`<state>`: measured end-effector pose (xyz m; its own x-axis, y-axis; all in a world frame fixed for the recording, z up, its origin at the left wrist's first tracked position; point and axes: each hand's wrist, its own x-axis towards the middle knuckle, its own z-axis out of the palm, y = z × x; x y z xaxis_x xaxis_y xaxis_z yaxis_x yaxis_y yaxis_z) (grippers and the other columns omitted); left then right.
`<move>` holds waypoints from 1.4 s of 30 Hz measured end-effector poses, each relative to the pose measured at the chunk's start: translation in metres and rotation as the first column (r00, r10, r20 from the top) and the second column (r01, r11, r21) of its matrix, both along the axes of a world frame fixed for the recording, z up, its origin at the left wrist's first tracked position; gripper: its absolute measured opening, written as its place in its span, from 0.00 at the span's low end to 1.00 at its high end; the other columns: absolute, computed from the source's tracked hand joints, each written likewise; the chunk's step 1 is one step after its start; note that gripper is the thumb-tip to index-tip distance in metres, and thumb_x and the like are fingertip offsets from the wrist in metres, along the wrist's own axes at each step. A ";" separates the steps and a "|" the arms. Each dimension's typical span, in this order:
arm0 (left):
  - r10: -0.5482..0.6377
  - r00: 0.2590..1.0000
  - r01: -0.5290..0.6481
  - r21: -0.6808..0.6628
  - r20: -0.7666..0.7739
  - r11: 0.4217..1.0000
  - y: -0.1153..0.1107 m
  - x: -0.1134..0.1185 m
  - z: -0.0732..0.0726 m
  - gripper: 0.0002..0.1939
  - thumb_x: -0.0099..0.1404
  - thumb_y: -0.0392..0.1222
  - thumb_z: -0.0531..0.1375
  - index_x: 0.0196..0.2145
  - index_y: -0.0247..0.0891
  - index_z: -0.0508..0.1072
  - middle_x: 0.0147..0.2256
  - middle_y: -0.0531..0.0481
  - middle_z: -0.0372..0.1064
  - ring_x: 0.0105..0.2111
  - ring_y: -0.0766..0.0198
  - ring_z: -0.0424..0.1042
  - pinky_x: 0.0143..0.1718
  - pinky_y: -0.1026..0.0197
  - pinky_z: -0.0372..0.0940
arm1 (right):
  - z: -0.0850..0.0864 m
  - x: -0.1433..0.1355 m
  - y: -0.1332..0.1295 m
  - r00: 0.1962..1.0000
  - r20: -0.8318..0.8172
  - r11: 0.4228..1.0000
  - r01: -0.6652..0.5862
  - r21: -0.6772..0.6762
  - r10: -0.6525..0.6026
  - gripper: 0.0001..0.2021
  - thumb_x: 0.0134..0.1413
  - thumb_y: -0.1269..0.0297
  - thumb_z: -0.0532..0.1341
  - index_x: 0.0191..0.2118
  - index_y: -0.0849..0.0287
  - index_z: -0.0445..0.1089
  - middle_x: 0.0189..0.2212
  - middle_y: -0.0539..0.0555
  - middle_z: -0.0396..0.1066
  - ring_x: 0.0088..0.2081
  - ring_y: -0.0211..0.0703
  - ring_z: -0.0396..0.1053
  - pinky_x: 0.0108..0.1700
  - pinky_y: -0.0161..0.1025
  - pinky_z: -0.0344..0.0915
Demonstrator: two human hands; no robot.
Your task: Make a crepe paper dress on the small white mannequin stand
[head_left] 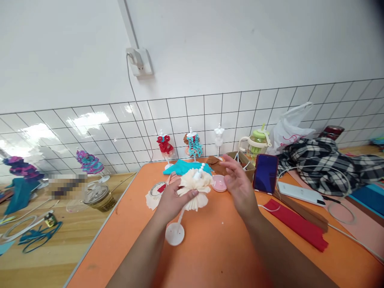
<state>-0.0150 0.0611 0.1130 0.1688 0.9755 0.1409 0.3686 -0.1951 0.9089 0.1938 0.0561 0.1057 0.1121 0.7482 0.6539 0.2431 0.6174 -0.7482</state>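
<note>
A small white dress-form mannequin point(198, 174) wearing ruffled cream fabric point(196, 200) is tilted above the orange table. My left hand point(175, 200) is closed around it, thumb pressed on the ruffles. Its stem leads down to a round white base point(175, 234) on the near side. To the right, my right hand point(238, 188) is raised with fingers apart and curved, touching nothing I can make out. Close to those fingers lies a shallow pink dish point(219, 183). Cream fabric pieces point(151, 202) and a round item with red on it lie left of my left hand.
Small dressed mannequins in red point(165, 147) and turquoise point(194, 146) stand by the wall beside a bare white one point(219, 138). A phone point(265, 173), a lidded bottle point(258, 144), red fabric point(297, 225) and a cable are on the right. A glass jar point(100, 198) stands left.
</note>
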 end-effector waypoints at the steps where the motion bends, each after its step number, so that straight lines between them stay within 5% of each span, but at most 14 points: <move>1: 0.038 0.999 -0.037 -0.020 0.031 0.999 0.002 -0.004 0.001 0.24 0.53 0.56 0.64 0.40 0.34 0.75 0.36 0.44 0.75 0.36 0.53 0.73 0.34 0.59 0.66 | -0.001 0.005 0.004 0.999 0.010 0.999 0.033 -0.033 -0.033 0.15 0.60 0.54 0.52 0.49 0.53 0.64 0.57 0.57 0.60 0.58 0.48 0.59 0.55 0.47 0.59; 4: 0.125 0.987 -0.116 -0.085 0.104 0.990 0.006 -0.021 0.008 0.26 0.52 0.58 0.64 0.39 0.33 0.75 0.35 0.43 0.76 0.33 0.53 0.74 0.32 0.59 0.66 | -0.006 0.021 0.016 0.944 0.321 0.979 0.126 -0.161 -0.069 0.15 0.57 0.54 0.55 0.46 0.54 0.68 0.48 0.56 0.70 0.51 0.49 0.65 0.51 0.47 0.60; 7: 0.160 0.985 -0.155 -0.079 0.058 0.985 0.007 -0.039 0.018 0.26 0.50 0.58 0.64 0.37 0.32 0.76 0.33 0.43 0.76 0.34 0.51 0.74 0.32 0.59 0.66 | -0.016 0.039 0.027 0.743 0.668 0.929 0.213 -0.304 0.048 0.16 0.53 0.54 0.58 0.45 0.54 0.71 0.45 0.56 0.72 0.49 0.51 0.66 0.49 0.47 0.60; 12: 0.130 0.981 -0.137 0.042 0.141 0.990 0.008 -0.072 0.022 0.30 0.48 0.57 0.66 0.43 0.34 0.75 0.39 0.42 0.76 0.37 0.49 0.74 0.33 0.58 0.68 | -0.035 0.058 0.035 0.532 0.825 0.848 0.334 -0.411 0.190 0.19 0.53 0.53 0.57 0.47 0.55 0.71 0.45 0.58 0.73 0.48 0.53 0.68 0.45 0.44 0.61; 16: 0.098 0.954 -0.124 0.076 0.283 0.989 0.009 -0.099 0.020 0.31 0.46 0.55 0.68 0.45 0.36 0.74 0.39 0.42 0.76 0.36 0.50 0.74 0.32 0.59 0.69 | -0.053 0.028 0.027 0.570 0.792 0.851 0.284 -0.441 0.219 0.15 0.56 0.58 0.54 0.45 0.55 0.72 0.43 0.56 0.74 0.44 0.48 0.70 0.43 0.40 0.63; 19: 0.123 0.939 -0.143 0.038 0.321 0.989 0.007 -0.111 0.025 0.29 0.44 0.55 0.68 0.42 0.36 0.76 0.34 0.44 0.76 0.32 0.52 0.74 0.30 0.59 0.69 | -0.074 -0.021 0.018 0.628 0.711 0.912 0.005 -0.410 0.316 0.18 0.60 0.57 0.50 0.50 0.55 0.69 0.50 0.55 0.70 0.50 0.45 0.66 0.51 0.39 0.60; 21: 0.140 0.944 -0.139 -0.024 0.298 0.990 0.005 -0.112 0.030 0.28 0.44 0.55 0.68 0.41 0.35 0.76 0.31 0.45 0.76 0.28 0.53 0.74 0.27 0.60 0.68 | -0.089 -0.053 0.016 0.585 0.720 0.918 -0.121 -0.377 0.373 0.24 0.59 0.53 0.52 0.59 0.55 0.59 0.59 0.56 0.60 0.57 0.48 0.59 0.57 0.43 0.55; 25: 0.128 0.970 -0.105 -0.118 0.205 0.987 0.003 -0.109 0.036 0.28 0.46 0.55 0.68 0.40 0.34 0.76 0.30 0.45 0.76 0.26 0.55 0.73 0.25 0.61 0.65 | -0.106 -0.085 0.021 0.514 0.764 0.913 -0.113 -0.391 0.391 0.27 0.63 0.50 0.44 0.64 0.53 0.50 0.65 0.57 0.49 0.62 0.51 0.50 0.59 0.51 0.51; 31: 0.012 0.988 0.021 -0.206 0.157 0.978 0.010 -0.098 0.029 0.23 0.51 0.54 0.66 0.37 0.33 0.75 0.29 0.45 0.75 0.26 0.58 0.72 0.25 0.62 0.62 | -0.106 -0.069 0.012 0.465 0.830 0.906 0.124 -0.405 0.307 0.14 0.60 0.57 0.54 0.41 0.59 0.71 0.41 0.59 0.72 0.45 0.50 0.68 0.50 0.45 0.58; 33: -0.038 0.977 0.092 -0.253 0.209 0.963 0.013 -0.090 0.025 0.22 0.51 0.54 0.65 0.35 0.32 0.75 0.28 0.44 0.75 0.24 0.59 0.71 0.25 0.62 0.62 | -0.108 -0.057 0.006 0.480 0.835 0.889 0.211 -0.407 0.269 0.11 0.55 0.65 0.59 0.44 0.61 0.69 0.41 0.61 0.70 0.44 0.50 0.69 0.44 0.41 0.61; 36: -0.116 0.942 0.215 -0.300 0.315 0.929 0.017 -0.077 0.018 0.20 0.54 0.54 0.64 0.33 0.32 0.75 0.27 0.44 0.74 0.23 0.59 0.71 0.24 0.62 0.61 | -0.114 -0.038 -0.001 0.561 0.790 0.837 0.288 -0.466 0.247 0.23 0.47 0.73 0.62 0.51 0.60 0.63 0.47 0.62 0.67 0.45 0.49 0.68 0.41 0.38 0.60; 39: -0.144 0.922 0.266 -0.318 0.359 0.910 0.020 -0.071 0.011 0.18 0.55 0.54 0.62 0.29 0.33 0.73 0.24 0.45 0.72 0.21 0.62 0.69 0.20 0.63 0.58 | -0.118 -0.022 -0.003 0.588 0.739 0.792 0.253 -0.555 0.329 0.12 0.47 0.73 0.61 0.40 0.59 0.69 0.37 0.56 0.71 0.39 0.46 0.69 0.38 0.36 0.60; 42: -0.161 0.937 0.266 -0.336 0.309 0.903 0.019 -0.066 0.008 0.20 0.56 0.56 0.61 0.29 0.32 0.73 0.24 0.45 0.71 0.19 0.64 0.67 0.19 0.64 0.57 | -0.114 -0.017 -0.003 0.667 0.692 0.849 0.169 -0.501 0.276 0.06 0.53 0.73 0.55 0.35 0.59 0.68 0.36 0.55 0.70 0.39 0.43 0.69 0.38 0.36 0.61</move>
